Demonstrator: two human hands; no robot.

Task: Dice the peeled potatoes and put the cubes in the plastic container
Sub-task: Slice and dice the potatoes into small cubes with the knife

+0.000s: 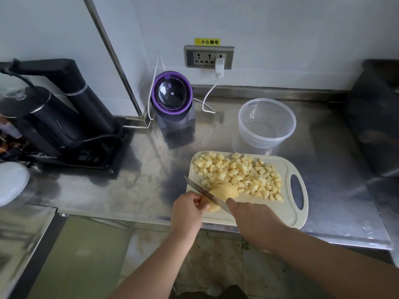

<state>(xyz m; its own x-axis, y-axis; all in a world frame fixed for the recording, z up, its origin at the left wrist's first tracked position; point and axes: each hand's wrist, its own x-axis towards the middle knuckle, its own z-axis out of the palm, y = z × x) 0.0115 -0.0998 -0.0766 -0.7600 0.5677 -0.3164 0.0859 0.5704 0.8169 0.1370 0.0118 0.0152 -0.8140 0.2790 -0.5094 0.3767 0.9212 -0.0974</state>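
As a knife point(207, 194) cuts into a peeled potato point(223, 190) at the near left corner of a cutting board point(289, 212), the left hand point(187, 209) curls its fingers round the potato's end. The right hand point(252, 221) grips the handle, forefinger laid along the spine. Cubes point(244, 173) crowd the board's far half. The plastic container point(266, 124) stands just beyond its far edge on the steel counter point(129, 186), whose front lip runs close along the board's near edge.

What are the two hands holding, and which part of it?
The left hand grips the peeled potato at its near end. The right hand holds the knife by its handle end, which the hand hides.
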